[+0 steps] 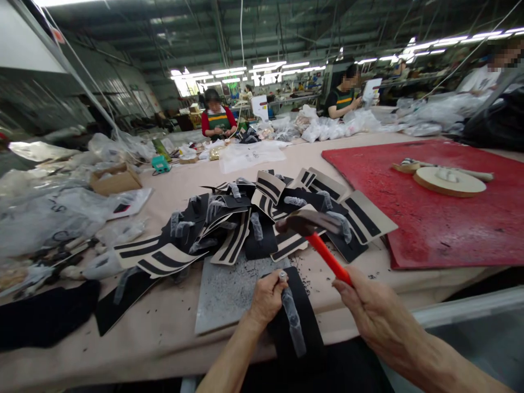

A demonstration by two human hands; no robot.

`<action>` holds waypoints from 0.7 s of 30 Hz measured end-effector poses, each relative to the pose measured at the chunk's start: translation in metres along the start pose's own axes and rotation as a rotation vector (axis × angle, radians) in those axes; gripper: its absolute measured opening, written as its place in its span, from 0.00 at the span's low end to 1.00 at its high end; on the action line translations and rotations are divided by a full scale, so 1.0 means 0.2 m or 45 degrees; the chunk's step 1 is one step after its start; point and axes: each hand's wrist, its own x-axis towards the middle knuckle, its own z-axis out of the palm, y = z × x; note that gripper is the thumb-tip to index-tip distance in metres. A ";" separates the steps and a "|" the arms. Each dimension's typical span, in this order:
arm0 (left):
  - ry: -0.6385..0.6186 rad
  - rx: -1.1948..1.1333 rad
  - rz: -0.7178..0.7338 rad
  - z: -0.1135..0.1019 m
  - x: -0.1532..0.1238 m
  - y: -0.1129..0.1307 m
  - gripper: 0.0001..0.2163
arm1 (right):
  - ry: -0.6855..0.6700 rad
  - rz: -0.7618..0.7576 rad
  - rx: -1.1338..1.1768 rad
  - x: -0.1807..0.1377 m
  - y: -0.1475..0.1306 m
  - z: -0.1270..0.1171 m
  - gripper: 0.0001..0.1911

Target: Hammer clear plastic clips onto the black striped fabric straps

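Note:
My right hand (364, 297) is closed around the red-orange handle of a claw hammer (329, 259), its head raised above the table. My left hand (265, 297) is a fist around a small upright metal tool (282, 277), only its round top showing; its kind I cannot make out. Under that fist lies a black panel (305, 305) with a plastic-wrapped strip (293, 322) along it, reaching over the table's near edge. A grey slab (223, 297) sits beneath and to the left of my left hand, covered in dark specks.
A heap of black and beige striped panels (254, 229) spreads behind the slab. At right, a red board (434, 229) carries a round roll of tape (448, 181). Plastic bags and a cardboard box (115, 179) are at left. Co-workers sit across the table.

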 end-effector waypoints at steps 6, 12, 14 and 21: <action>-0.019 0.007 0.010 0.00 -0.01 -0.01 0.08 | -0.315 0.132 -0.091 -0.08 0.10 0.05 0.10; 0.006 -0.066 -0.001 0.00 0.00 0.00 0.09 | -0.496 0.775 0.427 -0.18 0.34 0.17 0.21; 0.015 -0.073 -0.007 0.00 0.00 0.01 0.08 | -0.584 1.021 0.449 -0.22 0.44 0.27 0.22; 0.075 -0.073 -0.082 -0.01 0.01 0.03 0.06 | -0.243 0.604 -0.331 -0.10 0.27 0.38 0.19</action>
